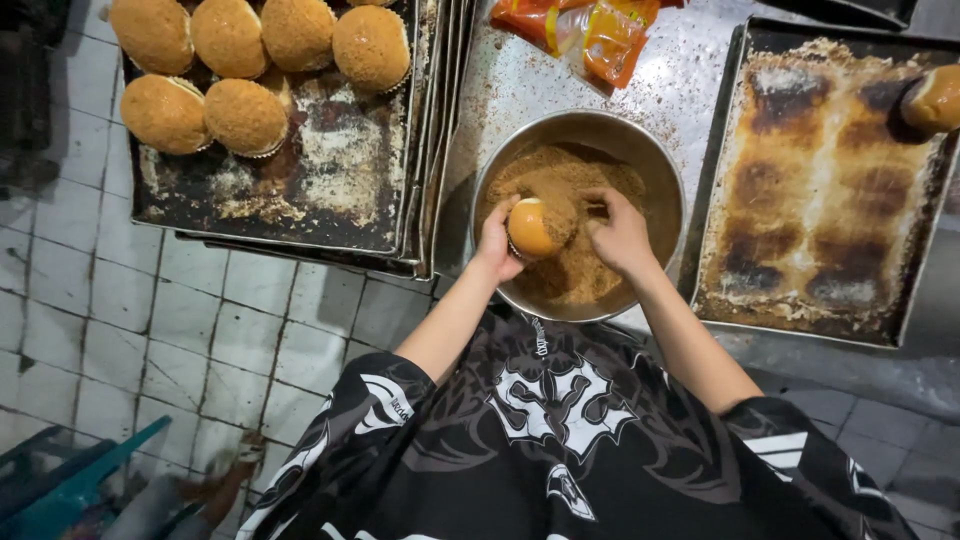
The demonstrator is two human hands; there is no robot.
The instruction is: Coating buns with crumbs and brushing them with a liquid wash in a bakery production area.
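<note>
A round metal bowl full of brown crumbs stands on the steel table. My left hand holds a glazed golden bun on its side over the crumbs. My right hand rests in the crumbs just right of the bun, fingers bent and pressed into the pile. A dark baking tray at the upper left carries several crumb-coated buns. Another scorched tray lies to the right of the bowl, with one bun at its far right corner.
An orange plastic packet lies behind the bowl on the crumb-dusted table. More trays are stacked under the left one. White floor tiles show at the left, with a teal stool frame at the bottom left.
</note>
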